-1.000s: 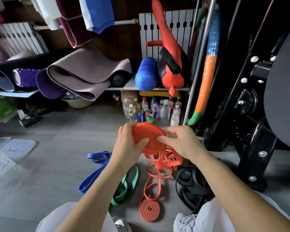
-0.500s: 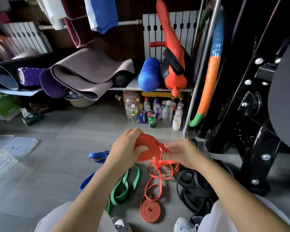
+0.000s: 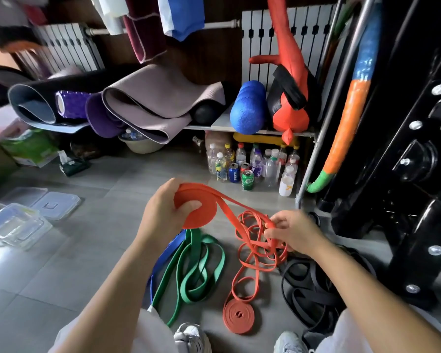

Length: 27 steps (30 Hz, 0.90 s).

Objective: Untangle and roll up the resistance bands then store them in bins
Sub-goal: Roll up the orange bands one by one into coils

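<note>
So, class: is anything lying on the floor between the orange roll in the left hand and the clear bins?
Nothing visible does. The left hand holds the orange roll; bare grey floor runs from it to the clear bins. Its loose tail is tangled at the right hand.

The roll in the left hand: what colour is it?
Orange-red, plain; the roll shows clearly in the head view, held by the left hand.
</note>
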### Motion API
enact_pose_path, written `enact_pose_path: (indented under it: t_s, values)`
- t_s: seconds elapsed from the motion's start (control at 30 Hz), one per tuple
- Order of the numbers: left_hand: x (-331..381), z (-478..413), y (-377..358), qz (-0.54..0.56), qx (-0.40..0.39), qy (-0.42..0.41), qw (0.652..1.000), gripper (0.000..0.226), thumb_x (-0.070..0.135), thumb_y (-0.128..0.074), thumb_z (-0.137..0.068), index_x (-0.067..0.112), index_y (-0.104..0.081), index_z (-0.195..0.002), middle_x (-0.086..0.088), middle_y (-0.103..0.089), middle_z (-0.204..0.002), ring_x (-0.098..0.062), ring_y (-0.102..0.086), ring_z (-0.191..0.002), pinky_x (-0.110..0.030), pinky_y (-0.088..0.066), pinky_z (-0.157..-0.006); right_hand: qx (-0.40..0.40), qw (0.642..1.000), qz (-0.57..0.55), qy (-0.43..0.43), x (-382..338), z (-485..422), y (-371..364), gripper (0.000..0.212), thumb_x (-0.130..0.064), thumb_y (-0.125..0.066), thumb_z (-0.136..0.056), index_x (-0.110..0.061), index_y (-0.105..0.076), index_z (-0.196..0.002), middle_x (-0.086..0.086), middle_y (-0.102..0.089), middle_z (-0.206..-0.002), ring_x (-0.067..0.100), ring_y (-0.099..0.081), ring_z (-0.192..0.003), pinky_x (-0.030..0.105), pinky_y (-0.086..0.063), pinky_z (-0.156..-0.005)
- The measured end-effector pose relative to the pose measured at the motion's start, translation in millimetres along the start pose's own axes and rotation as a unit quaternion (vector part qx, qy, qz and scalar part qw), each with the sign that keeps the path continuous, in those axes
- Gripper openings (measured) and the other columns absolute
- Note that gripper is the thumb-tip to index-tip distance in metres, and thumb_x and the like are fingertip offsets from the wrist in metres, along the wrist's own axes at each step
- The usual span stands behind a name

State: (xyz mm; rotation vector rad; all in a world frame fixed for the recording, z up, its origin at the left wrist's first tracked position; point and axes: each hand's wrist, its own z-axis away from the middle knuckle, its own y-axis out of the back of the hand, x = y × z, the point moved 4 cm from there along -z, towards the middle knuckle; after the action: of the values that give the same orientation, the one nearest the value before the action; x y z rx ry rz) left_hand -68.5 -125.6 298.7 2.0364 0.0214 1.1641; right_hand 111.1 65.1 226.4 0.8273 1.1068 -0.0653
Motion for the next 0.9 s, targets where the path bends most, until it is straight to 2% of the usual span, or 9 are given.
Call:
enact_pose_path:
  t_s: [0.13, 0.27, 0.37, 0.43, 0.53, 0.6, 0.67, 0.8, 0.9]
  values:
    - [-11, 3, 4, -0.03, -0.01, 0.003, 1.0, 0.032, 0.018, -0.073, -0.076, 0.032, -0.05, -0.093, 0.007, -0.059, -0.087, -0.014, -0.054, -0.078, -0.027, -0.042, -0.067, 0.071, 0.997, 0.034, -0.005, -2, -5, 4, 0.012, -0.011, -0.059, -0.082, -0.021, -0.062, -0.075, -0.004, -0.068, -0.062, 0.008, -0.064, -0.043, 0.014, -0.04, -0.036]
    - [-14, 7, 3, -0.062, -0.031, -0.005, 0.998, 0.029, 0.02, -0.073, -0.078, 0.027, -0.054, -0.098, 0.009, -0.056, -0.087, -0.01, -0.051, -0.075, -0.014, -0.036, -0.063, 0.004, 0.99, 0.138, -0.017, -4, -3, -6, 0.012, -0.019, -0.054, -0.079, -0.023, -0.061, -0.07, -0.003, -0.068, -0.064, 0.011, -0.064, -0.047, 0.027, -0.054, -0.055]
    - [-9, 13, -7, -0.087, -0.061, -0.031, 0.994, 0.032, 0.021, -0.072, -0.078, 0.021, -0.057, -0.106, 0.008, -0.055, -0.091, -0.014, -0.05, -0.08, -0.02, -0.035, -0.062, -0.049, 0.976, 0.213, -0.009, -10, 1, -11, 0.016, -0.035, -0.06, -0.079, -0.021, -0.066, -0.073, -0.005, -0.068, -0.063, 0.007, -0.064, -0.05, 0.022, -0.051, -0.059]
    - [-3, 16, -16, -0.1, -0.078, -0.051, 0.991, 0.034, 0.023, -0.072, -0.078, 0.019, -0.057, -0.109, 0.009, -0.054, -0.094, -0.013, -0.048, -0.082, -0.023, -0.032, -0.066, -0.072, 0.965, 0.253, 0.004, -13, 4, -12, 0.027, -0.048, -0.065, -0.077, -0.022, -0.07, -0.078, -0.008, -0.067, -0.063, 0.007, -0.064, -0.063, 0.018, -0.043, -0.059]
    - [8, 19, -32, -0.122, -0.116, -0.075, 0.983, 0.038, 0.026, -0.07, -0.08, 0.019, -0.055, -0.114, 0.004, -0.057, -0.104, -0.017, -0.051, -0.088, -0.027, -0.038, -0.074, -0.079, 0.96, 0.265, 0.041, -18, 7, -11, 0.051, -0.061, -0.07, -0.069, -0.013, -0.068, -0.084, -0.003, -0.06, -0.077, 0.014, -0.055, -0.075, 0.028, -0.039, -0.063]
    - [15, 19, -41, -0.126, -0.131, -0.089, 0.979, 0.039, 0.026, -0.069, -0.08, 0.019, -0.054, -0.116, 0.002, -0.058, -0.106, -0.02, -0.054, -0.092, -0.028, -0.041, -0.077, -0.072, 0.973, 0.205, 0.072, -27, 13, -9, 0.069, -0.069, -0.07, -0.059, -0.016, -0.068, -0.104, -0.004, -0.066, -0.1, 0.013, -0.06, -0.092, 0.03, -0.047, -0.079]
    - [20, 21, -47, -0.124, -0.137, -0.1, 0.978, 0.038, 0.027, -0.069, -0.08, 0.019, -0.055, -0.115, 0.002, -0.058, -0.106, -0.02, -0.055, -0.092, -0.026, -0.039, -0.075, -0.063, 0.986, 0.124, 0.096, -40, 22, -7, 0.08, -0.067, -0.07, -0.057, -0.025, -0.059, -0.125, -0.012, -0.063, -0.119, 0.006, -0.058, -0.11, 0.031, -0.047, -0.096]
    - [31, 24, -54, -0.116, -0.144, -0.126, 0.975, 0.038, 0.028, -0.07, -0.079, 0.02, -0.056, -0.113, 0.004, -0.056, -0.104, -0.017, -0.051, -0.088, -0.023, -0.032, -0.071, -0.01, 0.984, 0.079, 0.161, -56, 29, -2, 0.035, -0.033, -0.076, -0.078, -0.027, -0.069, -0.111, -0.012, -0.072, -0.103, 0.002, -0.065, -0.097, 0.032, -0.051, -0.091]
    - [38, 24, -58, -0.107, -0.142, -0.136, 0.975, 0.038, 0.029, -0.07, -0.08, 0.02, -0.056, -0.114, 0.009, -0.052, -0.098, -0.012, -0.046, -0.083, -0.022, -0.033, -0.071, -0.001, 0.989, 0.049, 0.142, -52, 27, 3, 0.022, -0.025, -0.075, -0.079, -0.022, -0.071, -0.101, -0.009, -0.073, -0.094, 0.004, -0.067, -0.09, 0.033, -0.053, -0.088]
